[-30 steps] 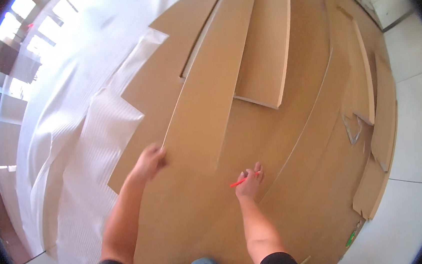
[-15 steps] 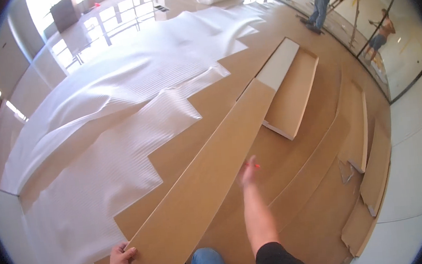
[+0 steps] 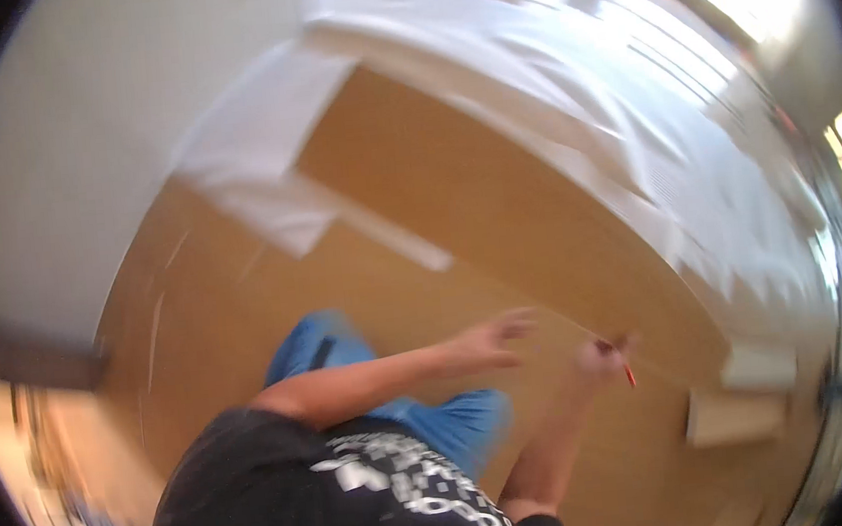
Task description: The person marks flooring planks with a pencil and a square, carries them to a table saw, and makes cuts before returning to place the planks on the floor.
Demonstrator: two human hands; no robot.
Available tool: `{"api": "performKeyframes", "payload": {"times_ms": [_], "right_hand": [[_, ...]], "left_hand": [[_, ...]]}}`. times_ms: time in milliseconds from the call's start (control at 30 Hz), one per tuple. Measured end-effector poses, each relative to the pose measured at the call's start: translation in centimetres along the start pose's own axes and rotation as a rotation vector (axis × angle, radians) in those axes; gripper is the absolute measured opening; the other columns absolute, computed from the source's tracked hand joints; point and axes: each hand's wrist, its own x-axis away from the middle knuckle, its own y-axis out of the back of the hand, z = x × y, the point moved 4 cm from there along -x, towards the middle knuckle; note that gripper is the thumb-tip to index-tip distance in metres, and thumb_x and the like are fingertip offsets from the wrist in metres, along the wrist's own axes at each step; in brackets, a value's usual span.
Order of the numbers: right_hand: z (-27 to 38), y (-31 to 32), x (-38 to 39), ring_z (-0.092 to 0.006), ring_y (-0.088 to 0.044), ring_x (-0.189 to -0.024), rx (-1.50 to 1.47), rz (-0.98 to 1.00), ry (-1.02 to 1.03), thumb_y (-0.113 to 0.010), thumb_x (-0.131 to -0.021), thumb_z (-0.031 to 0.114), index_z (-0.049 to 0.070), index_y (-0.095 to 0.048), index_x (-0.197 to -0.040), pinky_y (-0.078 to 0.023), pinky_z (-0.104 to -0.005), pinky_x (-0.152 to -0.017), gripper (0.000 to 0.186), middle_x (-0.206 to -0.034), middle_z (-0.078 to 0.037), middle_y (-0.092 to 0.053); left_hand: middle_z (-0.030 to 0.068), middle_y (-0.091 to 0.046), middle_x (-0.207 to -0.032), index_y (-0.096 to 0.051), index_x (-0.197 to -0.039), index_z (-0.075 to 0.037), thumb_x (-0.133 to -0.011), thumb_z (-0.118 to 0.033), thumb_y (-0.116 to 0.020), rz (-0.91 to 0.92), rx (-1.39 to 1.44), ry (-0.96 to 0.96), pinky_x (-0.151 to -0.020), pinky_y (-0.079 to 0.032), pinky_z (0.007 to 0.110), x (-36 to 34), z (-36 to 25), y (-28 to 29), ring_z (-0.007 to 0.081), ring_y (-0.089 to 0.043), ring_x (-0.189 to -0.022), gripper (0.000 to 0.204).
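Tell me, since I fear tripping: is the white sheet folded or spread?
Spread, though wrinkled: the white sheet stretches wide, with visible ripples.

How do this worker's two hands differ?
The left hand is open and looks empty; the right hand is closed on a slim red stick. The left hand's forearm lies nearly level across the jeans; the right hand's forearm slants upward. Both hands are bare and blurred.

Smooth wood-look floor, creased plastic-like sheeting
Sheeting softly glossy along the floor's far edge; denim jeans, cloth shirt matt.
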Motion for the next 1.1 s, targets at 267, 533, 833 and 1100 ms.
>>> {"api": "performKeyframes", "payload": {"times_ms": [267, 533, 833, 1100], "right_hand": [[8.2, -6.9, 16.7, -0.0228, -0.058, -0.122, -0.998, 0.44, -0.761, -0.054, -0.103, 0.033, 0.002, -0.056, -0.134, -0.043, -0.0375, -0.109, 0.044, -0.134, -0.01, -0.062], [-4.9, 12.6, 12.3, -0.024, -0.058, -0.123, -0.423, -0.24, -1.026, -0.057, -0.095, 0.055, 0.011, -0.052, -0.145, -0.05, -0.0446, -0.097, 0.067, -0.146, -0.007, -0.055], [-10.1, 4.3, 12.2, -0.0223, -0.056, -0.075, 0.313, 0.287, -1.033, -0.049, -0.101, 0.049, 0.015, -0.056, -0.116, -0.047, -0.0321, -0.062, 0.038, -0.094, -0.006, -0.058], [-12.2, -17.5, 23.0, -0.023, -0.063, -0.082, 0.365, 0.464, -0.681, -0.058, -0.1, 0.047, 0.002, -0.062, -0.116, -0.052, -0.036, -0.073, 0.048, -0.096, -0.008, -0.068]], "left_hand": [[0.0035, -0.065, -0.129, -0.058, -0.133, -0.014, -0.097, -0.053, -0.061, -0.675, 0.917, -0.073, -0.1, -0.05, 0.04, 12.8, -1.5, 11.9, 0.0185, -0.061, -0.118, 0.053], [0.0087, -0.061, -0.137, -0.055, -0.137, -0.008, -0.098, -0.051, -0.059, -0.895, 1.022, -0.174, -0.104, -0.05, 0.044, 30.1, 7.7, 35.0, 0.0245, -0.059, -0.125, 0.059], [0.0098, -0.062, -0.135, -0.055, -0.136, -0.006, -0.099, -0.049, -0.059, -1.126, 0.959, -0.118, -0.099, -0.052, 0.042, 41.1, 12.1, 55.0, 0.0233, -0.06, -0.123, 0.057], [0.0123, -0.05, -0.149, -0.049, -0.145, -0.01, -0.095, -0.055, -0.062, -1.266, 0.889, -0.046, -0.103, -0.049, 0.048, 38.9, 17.4, 73.2, 0.0256, -0.051, -0.134, 0.068]]}}
